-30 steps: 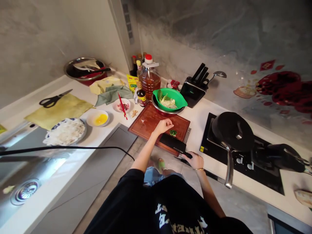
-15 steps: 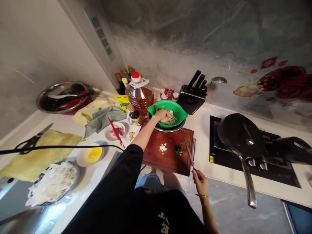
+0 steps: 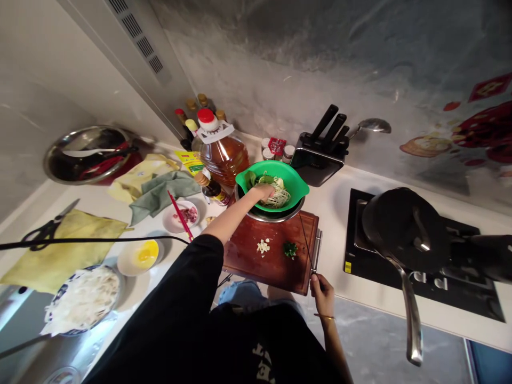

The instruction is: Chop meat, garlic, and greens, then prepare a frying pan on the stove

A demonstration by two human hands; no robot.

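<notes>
My left hand point(image 3: 264, 192) reaches into a green colander point(image 3: 296, 180) and touches pale, thin strands point(image 3: 280, 199) with its fingers bent together; their tips are hidden. Green leaves point(image 3: 250, 179) lie inside too. Under the colander is a metal bowl point(image 3: 276, 217). My right hand point(image 3: 323, 294) is closed round the handle of a knife point(image 3: 306, 240), whose blade points away over the right side of a wooden cutting board point(image 3: 256, 269). Chopped white bits point(image 3: 263, 246) and a small heap of chopped greens point(image 3: 290, 249) lie on the board.
Left of the board are a meat bowl point(image 3: 188, 215) with red chopsticks point(image 3: 180, 216), an egg bowl point(image 3: 124, 258) and a bowl of white pieces point(image 3: 86, 298). Behind stand an oil jug point(image 3: 224, 154) and a knife block point(image 3: 318, 162). A lidded pan point(image 3: 404, 229) sits on the stove.
My left hand has moved down deeper into the strands. My right hand still holds the knife, its blade now turned edge-on. The whole view has shifted a little.
</notes>
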